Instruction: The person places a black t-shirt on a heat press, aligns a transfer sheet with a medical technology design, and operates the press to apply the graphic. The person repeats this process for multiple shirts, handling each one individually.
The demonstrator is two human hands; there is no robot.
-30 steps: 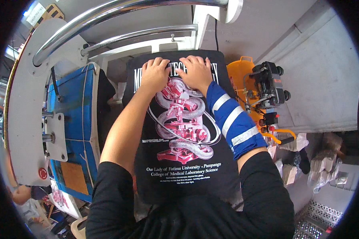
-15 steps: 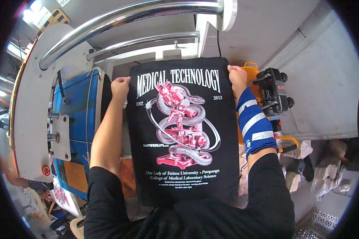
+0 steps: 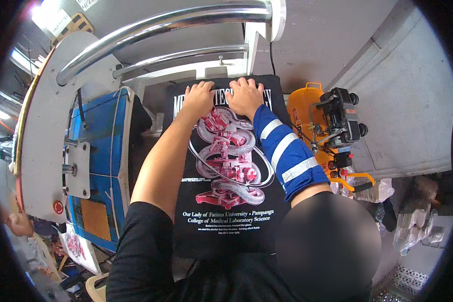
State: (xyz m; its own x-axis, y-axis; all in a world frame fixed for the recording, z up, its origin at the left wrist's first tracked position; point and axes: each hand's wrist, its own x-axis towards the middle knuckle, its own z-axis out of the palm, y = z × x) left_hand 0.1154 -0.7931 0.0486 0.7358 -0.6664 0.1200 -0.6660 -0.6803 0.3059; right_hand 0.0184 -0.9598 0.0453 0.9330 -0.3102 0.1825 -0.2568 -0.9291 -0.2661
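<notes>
A black printed garment (image 3: pixel 221 196), with white lettering and a pink microscope wrapped by a silver snake, lies flat in front of me. My left hand (image 3: pixel 199 100) rests on its upper part, left of centre, fingers lightly bent and apart. Just to the right, my right hand (image 3: pixel 244 98) also lies on the fabric with its fingers apart, over the white heading. A blue sleeve with pale stripes (image 3: pixel 287 156) covers my right forearm. The surface under the garment is mostly hidden.
A white machine frame (image 3: pixel 45 126) with chrome bars (image 3: pixel 161 20) spans left and top. Beside it is a blue box-like part (image 3: pixel 95 131). An orange compressor (image 3: pixel 302 116) stands right, with wrapped bundles (image 3: pixel 412 216) below. Someone's hand (image 3: pixel 20 224) shows at far left.
Half a second ago my hands pinched the garment's side edges near its upper corners. They have let go and moved inward onto its top, similar to their position a second ago.
</notes>
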